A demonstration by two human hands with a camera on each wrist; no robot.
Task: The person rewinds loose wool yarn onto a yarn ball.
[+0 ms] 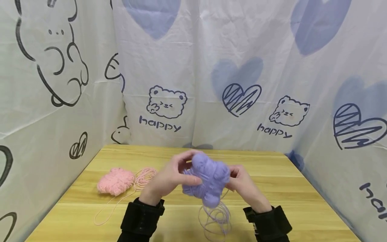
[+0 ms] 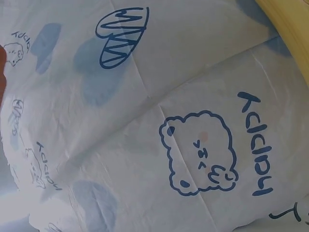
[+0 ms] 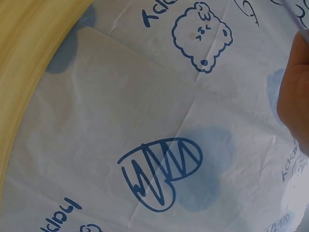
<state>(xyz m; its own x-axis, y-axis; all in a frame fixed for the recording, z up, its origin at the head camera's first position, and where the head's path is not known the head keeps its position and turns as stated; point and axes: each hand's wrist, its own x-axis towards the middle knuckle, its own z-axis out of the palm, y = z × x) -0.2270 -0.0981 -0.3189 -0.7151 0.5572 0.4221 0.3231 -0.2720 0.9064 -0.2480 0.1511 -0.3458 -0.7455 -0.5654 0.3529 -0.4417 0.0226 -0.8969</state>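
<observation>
In the head view, my left hand (image 1: 169, 176) holds a lumpy purple yarn ball (image 1: 211, 178) above the table, thumb across its near face and fingers behind it. At the ball's right side, my right hand (image 1: 245, 186) pinches the purple yarn strand, its fingertips partly hidden by the ball. Loose coils of purple yarn (image 1: 222, 215) hang or lie below. The right wrist view catches part of the right hand (image 3: 294, 96) with a taut purple strand (image 3: 292, 12) running to it. Only a sliver of the left hand (image 2: 2, 72) shows in the left wrist view.
A pink yarn ball (image 1: 116, 181) lies on the left of the wooden table (image 1: 263, 164), with loose pink yarn coils (image 1: 145, 178) beside it and a strand looping toward the front. White printed curtains (image 1: 205, 124) enclose the table at the back and sides.
</observation>
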